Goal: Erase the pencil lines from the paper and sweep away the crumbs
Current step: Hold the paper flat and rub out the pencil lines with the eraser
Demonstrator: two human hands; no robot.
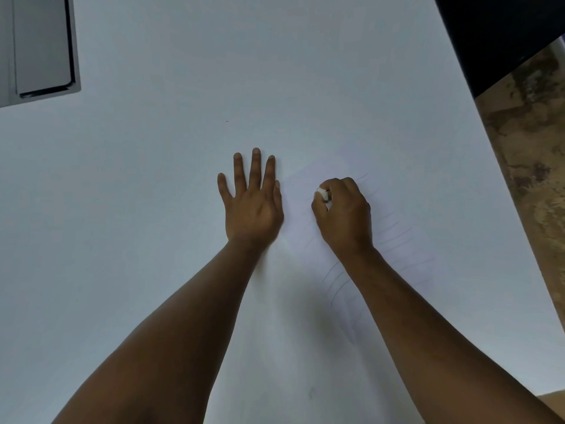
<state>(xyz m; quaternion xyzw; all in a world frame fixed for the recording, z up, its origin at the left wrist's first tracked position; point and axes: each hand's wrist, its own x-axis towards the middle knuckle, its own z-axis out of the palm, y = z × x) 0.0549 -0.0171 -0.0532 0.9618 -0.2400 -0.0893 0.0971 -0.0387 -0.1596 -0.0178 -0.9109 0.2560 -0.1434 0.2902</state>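
Right hand (344,212) is curled tight around a small white eraser (323,194), pinching it between thumb and fingers, the nub poking out toward the left hand (252,206). That left hand lies flat, fingers straight and spread, holding nothing, palm down on the tabletop (153,209) at the paper's (305,221) left edge. The paper sits almost white on white, hard to pick out, with faint pencil lines (394,237) still showing to the right of the fist and more down by the wrist. To do this stroke well, I'd say keep the flat hand pressing the sheet so it can't buckle, and rub in short passes along the lines, light pressure, working away from the anchoring hand. The eraser sits at the very front of the grip, just above the sheet's upper middle; whether it touches the paper I can't tell. No crumbs visible yet from here.
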